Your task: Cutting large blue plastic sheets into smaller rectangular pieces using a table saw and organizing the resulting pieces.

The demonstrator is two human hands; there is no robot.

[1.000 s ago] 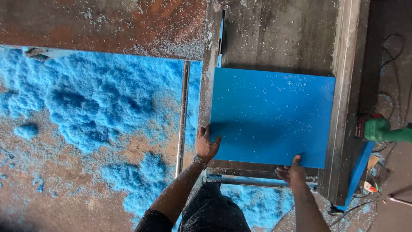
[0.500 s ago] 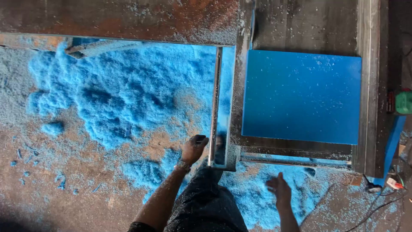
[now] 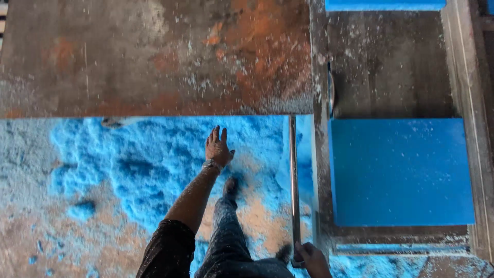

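Left hand (image 3: 217, 149) stretched open and empty over blue dust (image 3: 149, 164) in the middle, maybe for balance, right hand (image 3: 311, 260) gripping the metal bar (image 3: 294, 180) at the bottom, blue board (image 3: 401, 172) flat at the right.

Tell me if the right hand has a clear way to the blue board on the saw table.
Probably yes: the right hand is at the metal rail's near end, and the blue board lies just beyond it to the right, with nothing between.
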